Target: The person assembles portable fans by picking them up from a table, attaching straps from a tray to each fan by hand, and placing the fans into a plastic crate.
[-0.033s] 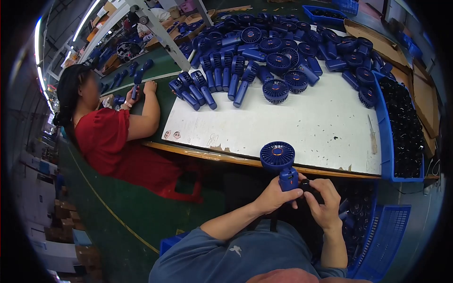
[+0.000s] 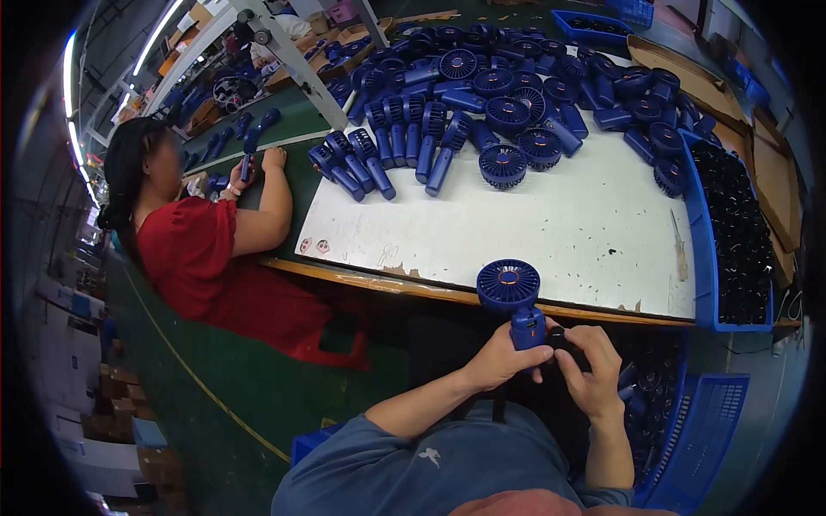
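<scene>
Blue handheld fan held in both hands below the white worktable.

Left hand (image 2: 499, 357) fingers clamp the blue handheld fan (image 2: 514, 301) by its handle, just below the white worktable (image 2: 551, 232) edge; right hand (image 2: 592, 370) fingers curl around a small dark part against the handle.

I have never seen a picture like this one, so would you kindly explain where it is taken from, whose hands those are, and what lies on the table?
The picture comes from a wide fisheye camera worn on a person's head, looking down, so straight edges bend near the rim. The two forearms rising from the lower edge are that person's own. The left hand grips the handle of a small blue handheld fan, held upright, and the right hand works at the handle too. Ahead is a white table with a heap of similar blue fans at its far side. A blue bin of dark parts stands at its right. A co-worker in red sits to the left.
</scene>
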### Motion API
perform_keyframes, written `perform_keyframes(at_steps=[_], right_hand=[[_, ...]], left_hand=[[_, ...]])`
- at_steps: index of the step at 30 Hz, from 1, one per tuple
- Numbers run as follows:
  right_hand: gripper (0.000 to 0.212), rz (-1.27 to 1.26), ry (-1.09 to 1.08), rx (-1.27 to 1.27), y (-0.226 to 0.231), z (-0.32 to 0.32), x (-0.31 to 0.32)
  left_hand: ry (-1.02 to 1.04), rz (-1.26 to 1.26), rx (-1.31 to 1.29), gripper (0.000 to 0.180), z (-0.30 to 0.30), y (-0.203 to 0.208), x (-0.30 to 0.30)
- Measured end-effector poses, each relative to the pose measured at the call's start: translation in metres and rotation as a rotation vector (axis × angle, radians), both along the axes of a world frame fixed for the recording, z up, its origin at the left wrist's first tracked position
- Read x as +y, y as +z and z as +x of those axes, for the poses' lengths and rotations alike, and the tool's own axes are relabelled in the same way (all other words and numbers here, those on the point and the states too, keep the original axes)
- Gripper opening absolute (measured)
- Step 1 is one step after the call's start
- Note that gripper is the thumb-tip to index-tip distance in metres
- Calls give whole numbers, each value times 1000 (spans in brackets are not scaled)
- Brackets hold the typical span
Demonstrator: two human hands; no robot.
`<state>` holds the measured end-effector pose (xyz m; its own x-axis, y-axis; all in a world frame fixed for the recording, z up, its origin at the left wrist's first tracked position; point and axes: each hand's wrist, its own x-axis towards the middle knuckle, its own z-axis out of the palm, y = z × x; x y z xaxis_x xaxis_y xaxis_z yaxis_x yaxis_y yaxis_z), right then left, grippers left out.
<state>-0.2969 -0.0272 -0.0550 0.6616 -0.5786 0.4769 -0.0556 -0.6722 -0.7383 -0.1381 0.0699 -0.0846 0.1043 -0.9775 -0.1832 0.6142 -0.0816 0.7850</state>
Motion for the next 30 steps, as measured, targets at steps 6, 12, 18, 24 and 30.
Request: perform_keyframes(at_steps=[6, 12, 18, 24, 30], right_hand=[[26, -61, 27, -10, 9, 2, -5], [31, -142, 106, 24, 26, 12, -11], [37, -254, 144, 122, 34, 19, -12], [39, -269, 113, 173, 33, 20, -3], [37, -170, 80, 171, 33, 16, -2]], left_hand=[[-148, 2, 17, 32, 3, -3, 4], [-324, -7, 10, 31, -2, 0, 7], [-277, -90, 125, 46, -3, -9, 9], [-199, -33, 196, 63, -8, -5, 9], [-184, -17, 171, 67, -14, -7, 4]])
